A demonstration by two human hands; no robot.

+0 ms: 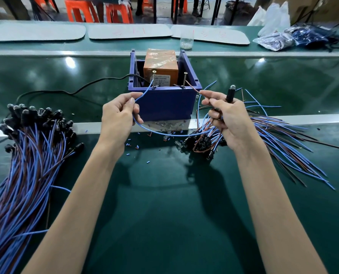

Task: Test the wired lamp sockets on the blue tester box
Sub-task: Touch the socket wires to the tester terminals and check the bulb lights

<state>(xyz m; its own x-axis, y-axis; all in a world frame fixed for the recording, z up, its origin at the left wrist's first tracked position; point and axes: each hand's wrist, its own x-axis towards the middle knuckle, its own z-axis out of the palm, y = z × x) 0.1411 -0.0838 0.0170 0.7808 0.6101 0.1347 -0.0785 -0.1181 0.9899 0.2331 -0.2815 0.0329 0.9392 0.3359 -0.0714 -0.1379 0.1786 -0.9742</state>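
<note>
Green bench [164, 194]. At tester box [164, 104]: left grip [117, 117] pinches blue wire [144, 94] at left screw [154, 79]; right grip [230, 119] pinches brown wire [192, 87], holds socket [229, 95].

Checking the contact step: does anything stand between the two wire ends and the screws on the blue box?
Nothing visible does. The blue wire pinched by the left hand runs freely to the left screw; the brown wire from the right hand reaches the right screw.

The one camera sits on my head, looking forward and down over the bench's [164, 194] near edge, close in.
</note>
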